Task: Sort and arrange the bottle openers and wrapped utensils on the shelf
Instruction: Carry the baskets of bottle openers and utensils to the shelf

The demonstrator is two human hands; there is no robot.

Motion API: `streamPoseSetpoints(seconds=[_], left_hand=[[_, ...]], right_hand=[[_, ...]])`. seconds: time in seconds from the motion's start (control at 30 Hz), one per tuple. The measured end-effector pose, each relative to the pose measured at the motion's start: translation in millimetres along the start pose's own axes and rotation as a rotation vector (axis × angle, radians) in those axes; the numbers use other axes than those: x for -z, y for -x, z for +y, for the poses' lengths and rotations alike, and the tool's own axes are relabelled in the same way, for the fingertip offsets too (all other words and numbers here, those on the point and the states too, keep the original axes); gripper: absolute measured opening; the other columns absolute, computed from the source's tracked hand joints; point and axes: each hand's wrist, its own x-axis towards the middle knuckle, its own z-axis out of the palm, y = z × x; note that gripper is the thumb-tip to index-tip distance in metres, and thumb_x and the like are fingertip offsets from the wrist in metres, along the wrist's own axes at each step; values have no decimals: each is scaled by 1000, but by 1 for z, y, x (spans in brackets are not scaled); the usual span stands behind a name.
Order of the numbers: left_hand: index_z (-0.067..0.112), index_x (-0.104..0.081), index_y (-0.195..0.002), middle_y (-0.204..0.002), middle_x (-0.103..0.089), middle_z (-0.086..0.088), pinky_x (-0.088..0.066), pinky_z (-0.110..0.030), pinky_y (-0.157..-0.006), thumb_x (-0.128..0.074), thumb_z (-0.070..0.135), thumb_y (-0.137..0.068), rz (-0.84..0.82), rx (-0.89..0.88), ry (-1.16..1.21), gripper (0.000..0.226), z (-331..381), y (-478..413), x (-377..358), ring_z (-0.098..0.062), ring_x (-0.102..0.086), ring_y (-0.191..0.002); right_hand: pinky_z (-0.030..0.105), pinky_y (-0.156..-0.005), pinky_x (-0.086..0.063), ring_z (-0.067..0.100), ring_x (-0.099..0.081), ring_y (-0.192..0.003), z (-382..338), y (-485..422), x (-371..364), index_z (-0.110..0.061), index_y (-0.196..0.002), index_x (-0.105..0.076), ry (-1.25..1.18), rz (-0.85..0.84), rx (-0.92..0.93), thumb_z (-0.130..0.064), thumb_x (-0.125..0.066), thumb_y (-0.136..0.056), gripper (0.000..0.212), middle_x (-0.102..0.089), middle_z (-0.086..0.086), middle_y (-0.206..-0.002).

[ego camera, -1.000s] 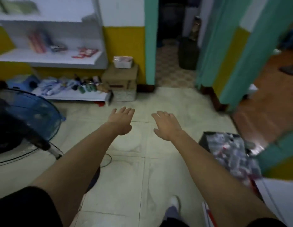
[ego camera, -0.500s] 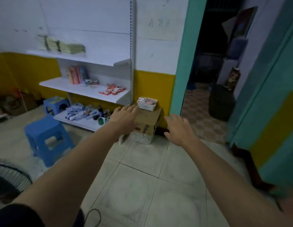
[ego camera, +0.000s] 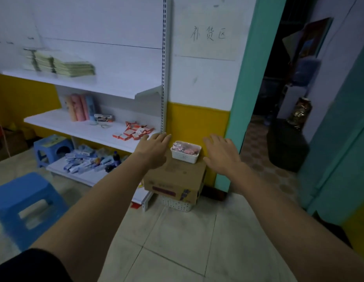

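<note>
A small white basket (ego camera: pixel 185 156) with pink wrapped items inside sits on a cardboard box (ego camera: pixel 177 178) beside a white wall shelf (ego camera: pixel 79 129). My left hand (ego camera: pixel 153 148) hovers just left of the basket, fingers straight, holding nothing. My right hand (ego camera: pixel 222 153) hovers just right of it, also flat with nothing in it. Small red-and-white packets (ego camera: pixel 133 131) lie scattered on the middle shelf. Blue-and-white wrapped packets (ego camera: pixel 83 161) are heaped on the bottom shelf.
Two blue plastic stools (ego camera: pixel 24 206) (ego camera: pixel 52 148) stand on the tiled floor at left. A white perforated basket (ego camera: pixel 177 204) sits under the cardboard box. Green stacks (ego camera: pixel 61 65) lie on the top shelf. A teal door frame (ego camera: pixel 244 98) opens onto a dark room at right.
My view has come closer to the shelf and the cardboard box. Both hands have moved forward and now flank the white basket.
</note>
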Motion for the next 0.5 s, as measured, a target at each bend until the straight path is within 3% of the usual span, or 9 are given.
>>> streamPoseSetpoints(seconds=[0.17,0.5], left_hand=[[18,-7,-150,-158,-12,-6,-17,-48,-115,-48,32,-92,-26,-63,-17,72,-50,-108,-40,-25,-12,-144],[16,-4,-150,-158,-13,-5,-20,-44,-113,-47,35,-92,-241,-117,107,74,-87,-252,-168,-24,-17,-143]], right_hand=[[41,-96,-35,28,-43,-122,6,-105,-48,-15,-139,-34,-38,-38,-76,-35,-53,-91,55,-42,11,-138],[42,-100,-36,28,-37,-130,26,-226,-206,-15,-142,-29,-211,-311,-191,-34,-53,-92,59,-39,10,-142]])
